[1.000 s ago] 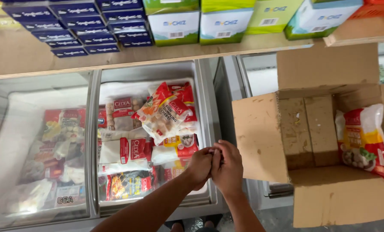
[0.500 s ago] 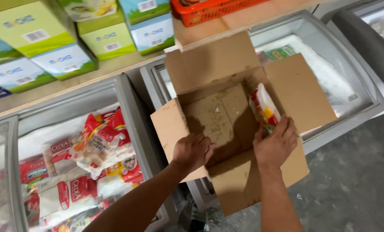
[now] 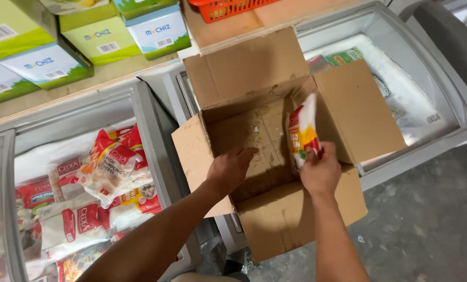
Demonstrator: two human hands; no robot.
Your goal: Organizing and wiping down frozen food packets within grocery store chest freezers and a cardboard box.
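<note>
An open cardboard box sits in the middle of the frame, resting across the edge of a chest freezer whose glass lid fills the upper right. The right hand, at centre right, is closed around the lower end of a frozen food packet, white with red and yellow print, and holds it upright inside the box against the right-hand inner wall. The left hand, just left of centre, lies inside the box with its fingers loosely spread on the stained box floor near the left wall; it grasps nothing. All four flaps stand open, the near one hanging down toward the lower middle of the frame. At lower left a second freezer compartment holds a pile of frozen food bags, mostly red and white, one clear bag of dumplings lying on top. Along the upper left, a wooden shelf carries green and pale blue cartons. An orange plastic basket shows at the top centre.
</note>
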